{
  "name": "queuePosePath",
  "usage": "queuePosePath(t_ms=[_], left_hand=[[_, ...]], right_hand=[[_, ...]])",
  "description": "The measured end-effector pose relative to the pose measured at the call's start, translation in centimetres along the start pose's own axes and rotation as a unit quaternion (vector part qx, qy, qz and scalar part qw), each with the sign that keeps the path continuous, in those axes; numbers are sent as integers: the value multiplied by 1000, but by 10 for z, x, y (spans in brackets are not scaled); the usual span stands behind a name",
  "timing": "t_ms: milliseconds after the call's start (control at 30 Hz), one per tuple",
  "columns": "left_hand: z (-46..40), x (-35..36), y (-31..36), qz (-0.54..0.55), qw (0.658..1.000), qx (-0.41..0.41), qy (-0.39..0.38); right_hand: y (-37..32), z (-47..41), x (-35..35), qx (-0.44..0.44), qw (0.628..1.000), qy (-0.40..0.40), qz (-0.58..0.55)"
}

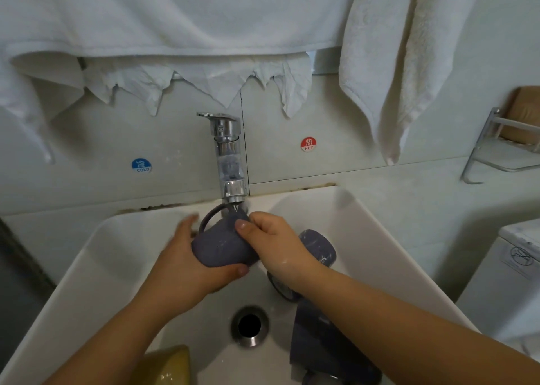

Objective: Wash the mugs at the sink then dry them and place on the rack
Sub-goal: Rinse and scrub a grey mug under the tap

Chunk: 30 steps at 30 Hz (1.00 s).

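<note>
Hung across top, 10 to 1 o'clock: wide white terry towel [175, 13], soft folds, ragged crumpled cloth edge below it. Second towel [403, 63], fluffy, cream-white, draped long and narrow at 1–2 o'clock. Filled lower half of view: white sink [87, 267], smooth glossy basin w/ sloped walls, deep rectangular shape. Sat at 6 o'clock in basin floor: round steel drain [250, 325], dark hole in centre. Stood at centre, approx 12 o'clock of basin: chrome tap [228, 156], shiny cylindrical body, flat lever on top, thin water stream at spout. Mounted at 3 o'clock on wall: bent metal wire rack [496, 148]. Held under spout, tilted on side: grey matte mug [222, 246], speckled, round looped handle up toward tap. Cupped mug base from below, thumb curled along bottom edge: left hand [190, 265]. Gripped mug rim end, fingers wrapped, wet: right hand [277, 247]. Lay behind right wrist at 4 o'clock of held mug: second grey mug [321, 246], partly hidden. Stuck on wall tiles: red round HOT sticker [308, 144], blue COLD sticker [141, 165]. Poked in at 7 o'clock: yellow sponge [166, 364], blurred.
</note>
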<state>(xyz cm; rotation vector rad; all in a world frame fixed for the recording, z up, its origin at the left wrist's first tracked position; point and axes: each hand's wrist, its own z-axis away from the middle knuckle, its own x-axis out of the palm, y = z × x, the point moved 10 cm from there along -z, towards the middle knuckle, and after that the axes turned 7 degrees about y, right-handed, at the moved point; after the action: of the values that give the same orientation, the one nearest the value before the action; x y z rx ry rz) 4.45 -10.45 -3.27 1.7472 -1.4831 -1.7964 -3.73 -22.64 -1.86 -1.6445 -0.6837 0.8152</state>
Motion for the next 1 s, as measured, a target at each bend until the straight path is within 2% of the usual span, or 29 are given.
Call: queuePosePath(t_ms=[67,200,300,367,433,533,633,767,867,1000], left_hand=[[0,11,-10,3,998,-17,-52],[1,2,-12,-10,1000,-1,-25],[6,7,6,-53,996,65,-28],[9,12,14,-44,995,79,-31],[9,13,14,-4,997,67,-43],[3,6,1,96,993,9,-70],[0,8,-11,116,985,-26,-123],[5,17,-9,137,976,-33,-164],[4,14,-5,131,980,-16,-148],[5,9,-4,81,993,13,-79]], right_hand=[[3,2,7,6,1000,-17,5],[13,-1,14,54,998,-9,30],[24,-6,8,123,992,30,22],[29,-8,4,149,988,44,2],[26,-8,6,131,991,22,2],[14,-3,20,61,994,-69,51],[4,4,26,28,992,-112,59],[-4,7,24,-8,994,-82,67],[-1,4,19,19,998,-51,43],[7,0,20,54,997,-54,30]])
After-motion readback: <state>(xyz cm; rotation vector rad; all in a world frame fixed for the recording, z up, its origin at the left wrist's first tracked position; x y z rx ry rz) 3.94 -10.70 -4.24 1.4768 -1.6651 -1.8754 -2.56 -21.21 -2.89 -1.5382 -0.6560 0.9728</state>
